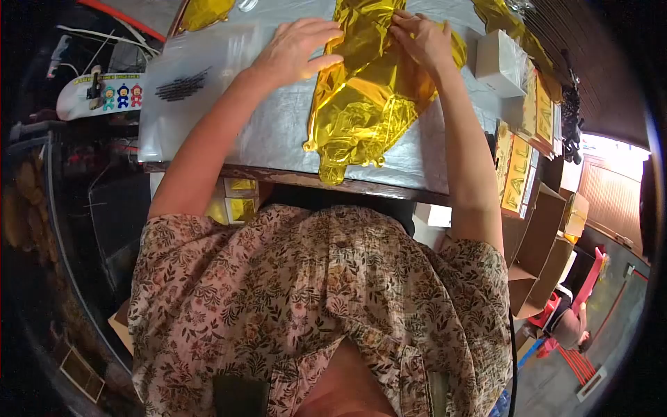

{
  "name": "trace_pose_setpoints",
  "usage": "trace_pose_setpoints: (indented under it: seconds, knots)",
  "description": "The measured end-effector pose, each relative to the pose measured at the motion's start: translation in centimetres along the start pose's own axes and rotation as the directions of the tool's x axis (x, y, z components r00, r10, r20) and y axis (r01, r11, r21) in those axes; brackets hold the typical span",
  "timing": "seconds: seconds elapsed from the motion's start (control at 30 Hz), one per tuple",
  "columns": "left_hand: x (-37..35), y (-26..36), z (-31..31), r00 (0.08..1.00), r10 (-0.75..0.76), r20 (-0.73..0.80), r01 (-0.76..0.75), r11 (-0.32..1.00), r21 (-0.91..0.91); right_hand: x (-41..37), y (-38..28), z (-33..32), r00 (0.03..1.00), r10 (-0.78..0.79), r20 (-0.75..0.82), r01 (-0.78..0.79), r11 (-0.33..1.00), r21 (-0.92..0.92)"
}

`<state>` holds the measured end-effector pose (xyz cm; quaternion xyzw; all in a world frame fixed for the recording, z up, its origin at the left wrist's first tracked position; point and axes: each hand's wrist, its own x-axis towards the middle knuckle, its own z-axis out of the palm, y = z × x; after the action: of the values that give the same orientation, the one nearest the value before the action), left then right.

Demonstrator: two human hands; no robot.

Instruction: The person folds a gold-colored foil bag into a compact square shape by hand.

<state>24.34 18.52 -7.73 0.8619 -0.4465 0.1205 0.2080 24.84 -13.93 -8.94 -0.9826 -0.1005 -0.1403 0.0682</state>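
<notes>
A flat, wrinkled gold foil balloon (368, 90) lies lengthwise on the silvery-covered table (271, 139), its near end reaching the table's edge. At its left border is my left hand (299, 50), fingers stretched and thumb apart, the tips touching the foil. My right hand (424, 43) rests on the upper right part of the balloon with its fingers extended over the foil. Under that hand, part of the balloon is covered. Small tabs stick out along the balloon's near end.
Clear plastic bags (201, 90) with black print lie at the left. More gold foil (206, 14) sits at the far left corner. A white box (500, 62) and lettered packages (514, 170) stand right, near cardboard boxes (535, 243). Another person (570, 326) is in the right background.
</notes>
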Motion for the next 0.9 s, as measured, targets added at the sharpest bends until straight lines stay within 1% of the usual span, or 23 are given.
trace_pose_setpoints:
  seconds: [0.03,0.07,0.13,0.17,0.23,0.27,0.33,0.37,0.4,0.43,0.53,0.6,0.63,0.7,0.73,0.77,0.8,0.83,0.9]
  knots:
    - [-0.7,0.7,-0.2,1.000,0.002,0.010,-0.002,1.000,0.016,-0.1,-0.4,-0.4,0.999,-0.020,-0.033,0.020,1.000,0.007]
    - [-1.5,1.4,-0.4,1.000,-0.004,0.018,0.003,1.000,0.010,-0.2,-0.8,-0.8,1.000,-0.018,-0.023,0.019,1.000,0.011]
    - [-2.9,2.5,-0.6,0.996,-0.029,0.088,0.025,0.999,0.047,0.0,-3.0,-3.7,0.982,0.120,0.149,-0.133,0.987,0.086]
    - [-3.5,3.2,-0.7,0.995,-0.033,0.095,0.029,0.999,0.044,-0.1,-2.9,-3.3,0.980,0.120,0.157,-0.135,0.987,0.090]
    - [-4.5,4.3,-0.6,0.990,-0.039,0.136,0.019,0.990,0.142,0.0,-1.8,-2.2,0.993,0.084,0.085,-0.091,0.993,0.079]
    - [-4.9,4.6,-0.6,0.990,-0.042,0.138,0.022,0.990,0.140,-0.1,-1.3,-1.7,0.992,0.083,0.090,-0.091,0.993,0.080]
    - [-5.0,4.7,-0.7,0.984,-0.045,0.170,0.016,0.986,0.167,0.0,-0.5,-0.9,0.985,0.093,0.148,-0.092,0.996,-0.012]
    - [-5.0,4.8,-1.0,0.986,-0.043,0.160,0.014,0.985,0.175,0.4,-0.1,-0.6,0.981,0.098,0.169,-0.088,0.994,-0.061]
    - [-4.9,4.9,-1.4,0.979,-0.051,0.195,0.018,0.986,0.168,0.7,-0.3,-0.7,0.984,0.092,0.150,-0.083,0.994,-0.067]
    - [-4.8,5.0,-1.6,0.971,-0.058,0.233,0.021,0.987,0.158,0.3,-0.8,-1.0,0.988,0.084,0.127,-0.080,0.996,-0.032]
    - [-4.8,5.1,-1.8,0.977,-0.035,0.212,0.009,0.992,0.126,0.1,-1.9,-2.1,0.994,0.080,0.078,-0.081,0.997,0.013]
    - [-4.2,5.0,-1.9,0.976,-0.033,0.216,0.007,0.993,0.118,-0.1,-2.3,-2.4,0.992,0.100,0.083,-0.104,0.994,0.045]
    - [-3.5,4.7,-1.7,0.982,-0.032,0.187,0.010,0.993,0.116,0.1,-2.3,-2.6,0.992,0.100,0.075,-0.103,0.994,0.043]
    - [-2.1,3.8,-1.4,0.987,-0.028,0.157,0.011,0.994,0.111,-0.1,-2.6,-3.0,0.989,0.098,0.113,-0.101,0.995,0.017]
    - [-0.9,3.1,-1.4,0.990,-0.060,0.125,0.051,0.996,0.080,-0.1,-2.2,-2.3,0.992,0.079,0.101,-0.076,0.997,-0.034]
    - [0.1,2.5,-1.4,0.992,-0.094,0.090,0.090,0.995,0.048,-0.3,-1.8,-1.5,0.992,0.079,0.094,-0.075,0.996,-0.039]
    - [1.0,2.6,-1.9,0.995,-0.091,0.031,0.088,0.993,0.081,-0.3,-1.7,-1.2,0.997,0.063,0.045,-0.062,0.998,-0.020]
    - [1.6,2.1,-1.8,0.996,-0.083,0.024,0.081,0.993,0.082,-0.2,-1.4,-1.0,0.999,0.051,-0.002,-0.051,0.999,0.000]
    - [2.3,0.7,-1.1,0.998,-0.030,0.058,0.018,0.980,0.197,-0.4,-1.5,-1.2,0.997,0.077,0.001,-0.077,0.997,0.013]
